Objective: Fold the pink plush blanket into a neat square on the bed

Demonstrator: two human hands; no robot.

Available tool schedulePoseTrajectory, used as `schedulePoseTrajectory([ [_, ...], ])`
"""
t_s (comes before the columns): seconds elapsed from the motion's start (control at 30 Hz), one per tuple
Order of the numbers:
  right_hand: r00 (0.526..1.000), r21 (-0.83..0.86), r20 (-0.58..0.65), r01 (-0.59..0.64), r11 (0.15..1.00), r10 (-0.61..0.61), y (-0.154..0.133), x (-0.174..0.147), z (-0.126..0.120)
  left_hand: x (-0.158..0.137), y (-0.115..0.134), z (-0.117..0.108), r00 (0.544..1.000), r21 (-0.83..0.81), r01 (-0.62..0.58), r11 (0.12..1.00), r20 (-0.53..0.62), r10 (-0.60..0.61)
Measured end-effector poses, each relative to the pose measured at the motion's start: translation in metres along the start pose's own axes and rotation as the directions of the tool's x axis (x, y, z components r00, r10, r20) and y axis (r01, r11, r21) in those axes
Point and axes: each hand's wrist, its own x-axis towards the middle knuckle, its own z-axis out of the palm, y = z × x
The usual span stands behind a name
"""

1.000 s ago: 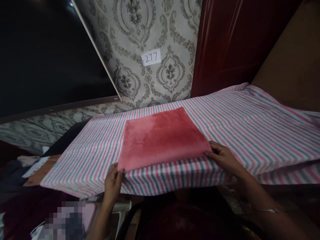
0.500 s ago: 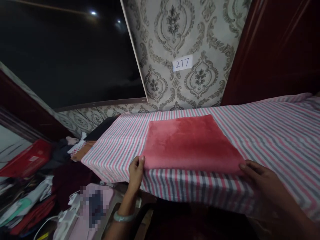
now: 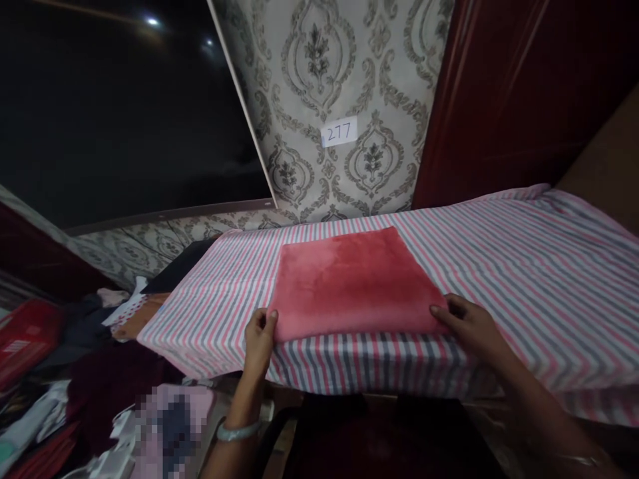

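Note:
A red plush cloth [image 3: 349, 283], squared off and lying flat, rests on a pink, grey and white striped cover [image 3: 219, 293]. My left hand [image 3: 259, 336] pinches its near left corner between thumb and fingers. At the near right corner, my right hand [image 3: 466, 326] grips the edge in the same way, thumb on top. The near edge of the cloth runs along the front edge of the striped surface. The fingertips beneath the cloth are hidden.
Behind stands a patterned wall with a paper label marked 277 [image 3: 339, 132]. A large dark screen [image 3: 124, 113] hangs at the left, and a dark red panel [image 3: 489, 100] rises at the right. Piled clothes [image 3: 100, 392] and a red basket [image 3: 30, 339] lie lower left.
The view has shifted to the right, so everything sits further left in the picture. Both hands still hold the red cloth's near corners, and the cloth stays flat.

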Motion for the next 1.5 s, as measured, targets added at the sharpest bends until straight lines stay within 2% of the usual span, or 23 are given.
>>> schedulePoseTrajectory([
  [0.13, 0.999, 0.069, 0.032, -0.008, 0.998, 0.006, 0.007, -0.006, 0.000, 0.000, -0.005, -0.008, 0.998, 0.017, 0.006, 1.000, 0.068, -0.007],
  [0.2, 1.000, 0.107, 0.027, -0.008, 0.994, 0.006, 0.010, -0.009, -0.001, 0.000, -0.008, -0.015, 0.998, 0.042, -0.026, 0.999, 0.060, 0.024],
  [0.27, 0.999, 0.103, -0.032, 0.028, 0.994, -0.025, 0.014, -0.012, -0.004, 0.000, -0.015, -0.024, 0.995, 0.101, -0.094, 0.990, 0.029, 0.092],
  [0.33, 0.987, -0.003, -0.083, 0.137, 0.991, -0.137, 0.018, -0.014, -0.007, 0.000, -0.026, -0.032, 0.979, 0.194, -0.204, 0.959, 0.046, 0.199],
  [0.4, 0.952, -0.172, -0.026, 0.297, 0.939, -0.305, 0.023, -0.016, -0.009, 0.000, -0.038, -0.038, 0.938, 0.291, -0.344, 0.893, 0.150, 0.313],
  [0.47, 0.903, -0.300, 0.097, 0.427, 0.853, -0.418, 0.029, -0.016, -0.009, 0.002, -0.045, -0.043, 0.870, 0.359, -0.484, 0.798, 0.295, 0.395],
  [0.57, 0.878, -0.396, 0.193, 0.477, 0.785, -0.437, 0.034, -0.014, -0.006, 0.006, -0.044, -0.046, 0.777, 0.411, -0.616, 0.672, 0.460, 0.431],
  [0.67, 0.893, -0.462, 0.187, 0.449, 0.765, -0.410, 0.034, -0.011, -0.002, 0.014, -0.034, -0.045, 0.728, 0.425, -0.671, 0.608, 0.534, 0.431],
  [0.83, 0.875, -0.480, 0.159, 0.474, 0.738, -0.458, 0.031, -0.006, 0.007, 0.027, -0.030, -0.037, 0.691, 0.399, -0.711, 0.580, 0.547, 0.471],
  [0.93, 0.849, -0.474, 0.106, 0.501, 0.724, -0.518, 0.032, 0.000, 0.010, 0.030, -0.033, -0.028, 0.706, 0.365, -0.700, 0.614, 0.485, 0.516],
  [1.0, 0.828, -0.459, 0.073, 0.522, 0.718, -0.556, 0.030, 0.007, 0.009, 0.032, -0.030, -0.022, 0.735, 0.328, -0.671, 0.665, 0.416, 0.536],
  [1.13, 0.788, -0.371, -0.009, 0.568, 0.734, -0.615, 0.000, 0.029, -0.003, 0.042, 0.000, -0.016, 0.765, 0.233, -0.643, 0.729, 0.247, 0.595],
  [1.23, 0.763, -0.302, -0.167, 0.563, 0.769, -0.624, -0.045, 0.046, -0.020, 0.057, 0.045, -0.015, 0.741, 0.172, -0.669, 0.723, 0.079, 0.667],
  [1.27, 0.767, -0.273, -0.233, 0.539, 0.797, -0.598, -0.062, 0.051, -0.027, 0.064, 0.063, -0.015, 0.747, 0.133, -0.663, 0.737, 0.043, 0.664],
  [1.37, 0.782, -0.193, -0.424, 0.415, 0.889, -0.457, -0.113, 0.066, -0.047, 0.086, 0.116, -0.015, 0.804, -0.007, -0.595, 0.804, -0.006, 0.595],
  [1.43, 0.774, -0.164, -0.475, 0.388, 0.907, -0.418, -0.139, 0.081, -0.058, 0.103, 0.147, -0.013, 0.813, -0.071, -0.583, 0.810, -0.027, 0.582],
  [1.5, 0.773, -0.118, -0.482, 0.408, 0.905, -0.412, -0.154, 0.106, -0.064, 0.124, 0.169, -0.006, 0.851, -0.122, -0.521, 0.845, -0.001, 0.524],
])
